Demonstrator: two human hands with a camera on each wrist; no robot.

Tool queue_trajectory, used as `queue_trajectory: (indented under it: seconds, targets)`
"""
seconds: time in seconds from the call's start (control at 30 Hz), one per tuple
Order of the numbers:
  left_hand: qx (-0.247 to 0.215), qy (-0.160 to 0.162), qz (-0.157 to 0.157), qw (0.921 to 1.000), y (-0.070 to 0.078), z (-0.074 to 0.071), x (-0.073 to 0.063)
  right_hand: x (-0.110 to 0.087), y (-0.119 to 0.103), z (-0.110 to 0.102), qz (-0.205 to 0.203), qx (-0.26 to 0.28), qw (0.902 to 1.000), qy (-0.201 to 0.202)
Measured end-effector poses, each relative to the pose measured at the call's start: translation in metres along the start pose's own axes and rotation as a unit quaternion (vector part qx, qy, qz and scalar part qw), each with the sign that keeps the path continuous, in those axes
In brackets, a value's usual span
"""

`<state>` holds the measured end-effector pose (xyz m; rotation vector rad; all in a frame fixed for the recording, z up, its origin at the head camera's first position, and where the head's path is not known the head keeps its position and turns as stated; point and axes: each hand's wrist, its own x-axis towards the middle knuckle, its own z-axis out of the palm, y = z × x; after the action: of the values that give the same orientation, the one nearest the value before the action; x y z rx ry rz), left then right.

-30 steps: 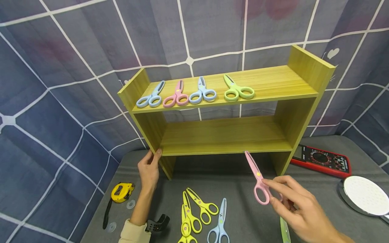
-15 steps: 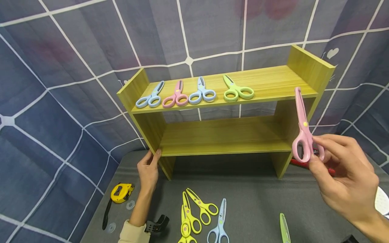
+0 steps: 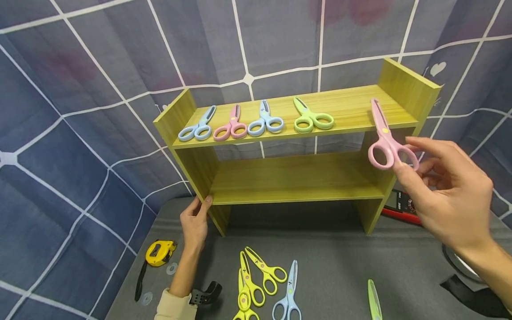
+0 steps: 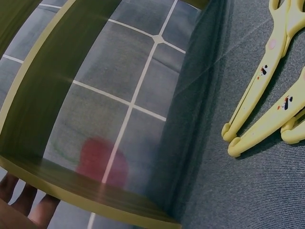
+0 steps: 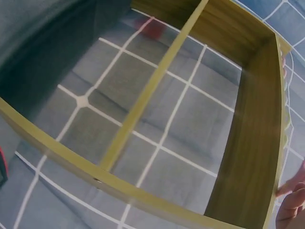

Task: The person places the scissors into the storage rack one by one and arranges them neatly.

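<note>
The right hand [image 3: 452, 191] pinches pink scissors [image 3: 386, 135] by their round handle loops. The blades point up, in front of the right part of the top shelf. I can't tell if they touch the wood. The left hand [image 3: 196, 224] grips the left side board of the bookshelf [image 3: 296, 175], thumb in front and fingers behind.

The red and black multimeter [image 3: 396, 202], beside the shelf's right leg, has white marks too tiny to read. The yellow scissors [image 4: 257, 83] have little black and red marks on their blades. Those are too small to make out, too.

The bookshelf is flat boards with yellow-brown wood stripes. Four scissors lie along its top: a blue pair [image 3: 202, 126], a pink pair [image 3: 234, 122], another blue pair [image 3: 264, 118] and a green pair [image 3: 307, 116]. They have smooth loops and a thin dark gap between the blades.

The table [image 3: 320, 262] wears grey, woven cloth. Three yellow scissors make a pile there, near blue scissors [image 3: 292, 289] with their tips up and a green blade [image 3: 374, 300]. A yellow tape measure [image 3: 159, 253] with a black strap sits left, by two clear, round rings [image 3: 168, 270]. Behind hangs a blue-grey curtain [image 3: 120, 58] with white lines in squares.
</note>
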<state>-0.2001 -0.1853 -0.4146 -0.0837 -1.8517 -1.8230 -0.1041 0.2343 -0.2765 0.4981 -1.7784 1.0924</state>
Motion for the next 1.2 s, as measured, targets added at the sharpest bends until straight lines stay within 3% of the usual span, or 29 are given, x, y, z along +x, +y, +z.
queue_trajectory:
  seconds: [0.23,0.43,0.6,0.73,0.83,0.93,1.07,1.2]
  targets:
    - [0.014,0.009,-0.007,0.9998,0.002,-0.002,0.001,0.032,-0.001,0.016,0.025,-0.034,0.9991,0.008]
    - [0.013,0.009,-0.009,0.9998,0.001,-0.001,0.001,0.056,0.005,0.027,0.095,-0.059,0.9934,-0.024]
    - [0.018,0.008,-0.006,0.9998,0.001,0.000,0.001,0.067,0.005,0.030,0.113,-0.122,0.9846,-0.054]
    - [0.017,0.009,-0.003,0.9998,0.000,-0.001,0.000,0.068,0.003,0.031,0.129,-0.126,0.9808,-0.075]
    - [0.019,0.005,-0.003,0.9998,-0.001,-0.001,0.000,0.064,0.003,0.030,0.133,-0.113,0.9814,-0.080]
    - [0.019,0.004,-0.007,0.9998,-0.001,-0.001,0.000,0.051,0.003,0.030,0.091,-0.097,0.9893,-0.060]
    - [0.014,0.003,-0.010,0.9998,-0.001,0.000,0.000,0.016,0.002,0.037,0.000,-0.048,0.9987,-0.015]
    - [0.010,0.002,-0.006,0.9999,-0.002,0.001,0.001,-0.023,-0.003,0.043,-0.041,-0.008,0.9991,-0.010]
